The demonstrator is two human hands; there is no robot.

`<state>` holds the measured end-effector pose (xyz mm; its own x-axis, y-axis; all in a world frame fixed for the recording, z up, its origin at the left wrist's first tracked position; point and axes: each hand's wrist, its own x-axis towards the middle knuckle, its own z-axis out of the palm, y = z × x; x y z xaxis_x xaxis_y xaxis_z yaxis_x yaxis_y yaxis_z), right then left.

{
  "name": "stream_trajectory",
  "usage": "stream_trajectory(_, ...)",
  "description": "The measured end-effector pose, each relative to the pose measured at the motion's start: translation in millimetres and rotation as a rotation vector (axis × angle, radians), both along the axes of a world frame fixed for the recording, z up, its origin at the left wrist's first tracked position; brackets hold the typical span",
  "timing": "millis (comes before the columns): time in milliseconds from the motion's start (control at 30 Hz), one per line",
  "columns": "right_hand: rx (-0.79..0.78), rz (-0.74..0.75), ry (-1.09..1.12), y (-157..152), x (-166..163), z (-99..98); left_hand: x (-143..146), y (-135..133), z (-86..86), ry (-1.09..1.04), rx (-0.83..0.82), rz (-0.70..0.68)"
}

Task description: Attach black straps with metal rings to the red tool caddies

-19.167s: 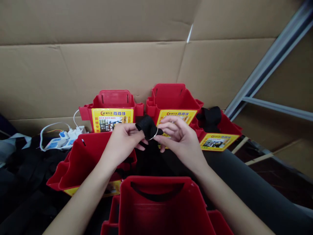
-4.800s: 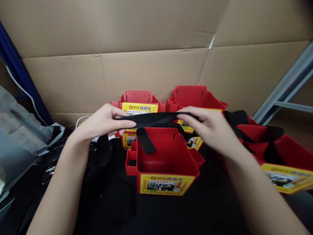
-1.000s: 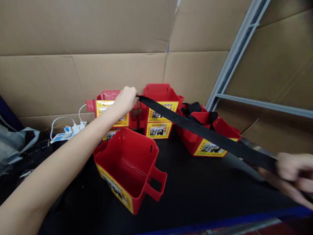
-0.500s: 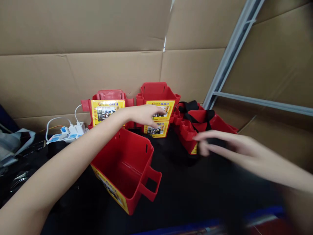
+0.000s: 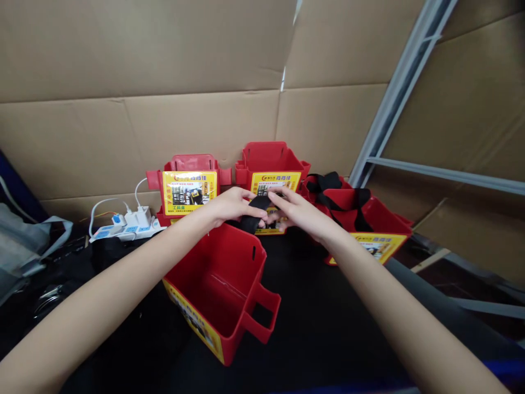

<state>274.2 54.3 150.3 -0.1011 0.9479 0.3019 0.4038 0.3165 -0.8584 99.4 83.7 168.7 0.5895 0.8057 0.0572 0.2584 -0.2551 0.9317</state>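
A black strap (image 5: 259, 210) is pinched between my left hand (image 5: 234, 207) and my right hand (image 5: 292, 210), which meet just behind the nearest red plastic box (image 5: 213, 279). This box stands turned at an angle, its open top toward me, with a loop-shaped holder on its right side and a yellow label on its front. My fingers overlap the labels of two stacked red boxes (image 5: 270, 156) behind. Part of the strap is hidden by my fingers.
Another red box with a yellow label (image 5: 189, 192) stands back left, beside a white power strip (image 5: 127, 224). Red boxes with black straps (image 5: 383, 219) sit to the right. Cardboard (image 5: 184, 49) and a grey metal frame (image 5: 381, 109) border the black table (image 5: 311, 312).
My right hand has moved left from near the right-hand boxes to meet my left hand. Both hands now hold the black strap. The view has shifted slightly.
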Motion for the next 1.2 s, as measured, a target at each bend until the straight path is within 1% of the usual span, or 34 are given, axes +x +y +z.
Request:
stream_trajectory(33,0.114,-0.066,-0.101,-4,2,-2.3,0,2,0.6,-0.026,-0.016,0.010)
stream_trajectory(67,0.277,-0.118,-0.235,-8,3,-5.1,1,4,1.2,-0.051,-0.030,0.020)
stream_trajectory(100,0.470,-0.130,-0.394,-11,4,-8.2,2,6,1.6,-0.073,-0.040,0.029)
stream_trajectory(133,0.665,-0.096,-0.557,-13,4,-11.4,5,8,1.7,-0.089,-0.047,0.037)
stream_trajectory(167,0.832,-0.020,-0.691,-14,4,-14.3,9,10,1.6,-0.097,-0.052,0.044)
stream_trajectory(200,0.954,0.075,-0.767,-13,4,-16.9,12,11,1.7,-0.098,-0.056,0.052)
stream_trajectory(233,1.039,0.155,-0.797,-12,3,-19.1,15,11,2.2,-0.091,-0.056,0.059)
stream_trajectory(300,1.116,0.223,-0.768,-8,4,-21.8,13,8,5.2,-0.073,-0.056,0.071)
stream_trajectory(333,1.110,0.234,-0.732,-6,5,-22.5,9,5,7.9,-0.051,-0.041,0.076)
stream_trajectory(400,1.012,0.284,-0.680,-6,11,-22.8,-9,-4,14.1,0.070,0.070,0.057)
stream_trajectory(433,0.934,0.317,-0.667,-7,14,-22.7,-20,-9,16.8,0.184,0.176,0.010)
stream_trajectory(533,0.658,0.382,-0.629,-10,22,-23.6,-52,-26,18.1,0.525,0.497,-0.231)
stream_trajectory(567,0.564,0.394,-0.619,-11,22,-24.2,-59,-31,15.9,0.590,0.577,-0.264)
stream_trajectory(600,0.478,0.411,-0.604,-11,21,-25.0,-64,-35,12.5,0.635,0.646,-0.258)
stream_trajectory(700,0.278,0.546,-0.534,-5,14,-26.5,-68,-44,-0.7,0.700,0.785,-0.072)
stream_trajectory(767,0.186,0.678,-0.512,4,9,-26.1,-68,-46,-9.1,0.689,0.813,0.016)
stream_trajectory(867,0.104,0.809,-0.533,22,3,-23.5,-68,-44,-17.5,0.618,0.793,0.064)
stream_trajectory(967,0.092,0.844,-0.535,37,-2,-19.2,-69,-43,-21.3,0.565,0.764,0.075)
stream_trajectory(1033,0.081,0.867,-0.536,41,-6,-15.3,-70,-43,-22.4,0.549,0.743,0.076)
stream_trajectory(1200,0.044,0.906,-0.557,35,-8,-5.3,-69,-47,-23.3,0.525,0.702,0.100)
